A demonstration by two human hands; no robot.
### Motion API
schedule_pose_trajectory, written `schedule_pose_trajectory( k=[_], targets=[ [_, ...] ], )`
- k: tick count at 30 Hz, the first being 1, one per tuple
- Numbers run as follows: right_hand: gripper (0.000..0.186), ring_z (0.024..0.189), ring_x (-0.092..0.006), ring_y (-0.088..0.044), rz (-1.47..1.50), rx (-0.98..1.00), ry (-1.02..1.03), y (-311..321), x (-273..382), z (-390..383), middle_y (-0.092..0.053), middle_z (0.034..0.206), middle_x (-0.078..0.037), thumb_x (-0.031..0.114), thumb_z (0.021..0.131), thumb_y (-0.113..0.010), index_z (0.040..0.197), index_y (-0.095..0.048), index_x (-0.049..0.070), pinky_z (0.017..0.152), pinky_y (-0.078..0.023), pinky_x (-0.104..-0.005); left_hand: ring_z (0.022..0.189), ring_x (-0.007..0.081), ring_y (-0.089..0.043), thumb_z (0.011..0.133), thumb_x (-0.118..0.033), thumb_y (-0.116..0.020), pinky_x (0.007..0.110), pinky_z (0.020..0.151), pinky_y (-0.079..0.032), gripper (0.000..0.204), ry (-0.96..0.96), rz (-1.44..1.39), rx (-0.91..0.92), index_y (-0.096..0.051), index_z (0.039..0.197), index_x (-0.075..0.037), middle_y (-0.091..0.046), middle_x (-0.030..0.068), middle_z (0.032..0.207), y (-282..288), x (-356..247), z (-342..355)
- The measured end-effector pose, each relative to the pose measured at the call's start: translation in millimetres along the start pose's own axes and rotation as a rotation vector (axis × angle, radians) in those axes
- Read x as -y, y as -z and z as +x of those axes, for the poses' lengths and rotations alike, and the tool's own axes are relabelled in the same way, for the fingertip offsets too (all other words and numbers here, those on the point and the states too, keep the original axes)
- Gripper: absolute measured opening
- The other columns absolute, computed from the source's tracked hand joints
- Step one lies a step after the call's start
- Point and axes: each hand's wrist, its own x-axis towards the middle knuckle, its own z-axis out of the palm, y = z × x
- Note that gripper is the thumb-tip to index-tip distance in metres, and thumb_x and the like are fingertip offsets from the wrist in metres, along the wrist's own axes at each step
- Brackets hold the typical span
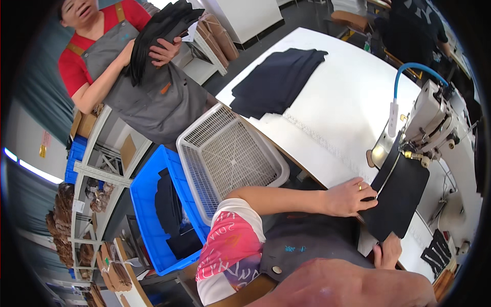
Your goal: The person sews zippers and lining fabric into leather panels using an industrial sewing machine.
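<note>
A black fabric piece (401, 197) lies under the head of a white sewing machine (427, 115), with a thin pale line running along its left edge. My left hand (350, 197), with a ring on one finger, pinches that edge near the lower end of the line. At the piece's bottom edge, my right hand (388, 251) grips the fabric, its fingers partly hidden. The needle area is too small to make out. On the white worktable (353, 97), farther off, rests a stack of black fabric pieces (276, 82).
Left of the table stand a grey plastic basket (280, 171) and a blue bin (148, 225) with black pieces inside. Across from me, a person in a grey apron (148, 102) holds a black fabric bundle (158, 38). Black strips (437, 253) lie at the lower right.
</note>
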Motion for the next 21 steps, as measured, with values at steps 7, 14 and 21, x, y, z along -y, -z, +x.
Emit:
schedule_pose_trajectory(
  k=[7, 14, 21],
  targets=[
    [0.029, 0.112, -0.0359, -0.055, -0.123, -0.134, -0.164, 22.1, -12.5, 69.7, -0.061, 0.120, -0.018, 0.005, 0.086, -0.059, 0.115, -0.063, 0.000, 0.094, -0.041, -0.0439, 0.099, 0.0276, -0.059, 0.061, -0.022, -0.072, 0.042, 0.084, -0.046, 0.054, -0.053, -0.017, -0.082, -0.060, 0.111, -0.007, -0.058, 0.0086, 0.109, -7.1, 6.1, 4.0],
    [0.039, 0.124, -0.0322, -0.048, -0.097, -0.071, -0.142, -13.5, -85.0, 135.5, -0.054, 0.134, -0.011, 0.018, 0.090, -0.062, 0.127, -0.056, 0.006, 0.104, -0.038, -0.0406, 0.113, 0.0231, -0.055, 0.056, -0.021, -0.081, 0.046, 0.096, -0.042, 0.072, 0.119, 0.017, 0.167, -0.060, 0.125, -0.013, -0.054, 0.0067, 0.127, 17.8, 5.2, 3.0],
    [0.041, 0.120, -0.0297, -0.048, -0.312, -0.009, -0.151, -23.9, -89.6, 139.7, -0.050, 0.137, -0.007, 0.018, 0.092, -0.059, 0.132, -0.053, 0.012, 0.102, -0.037, -0.0411, 0.115, 0.0244, -0.054, 0.054, -0.022, -0.082, 0.050, 0.096, -0.044, 0.079, 0.125, 0.009, 0.212, -0.058, 0.129, -0.015, -0.053, 0.0062, 0.129, 8.6, 3.1, 6.4]
  ],
)
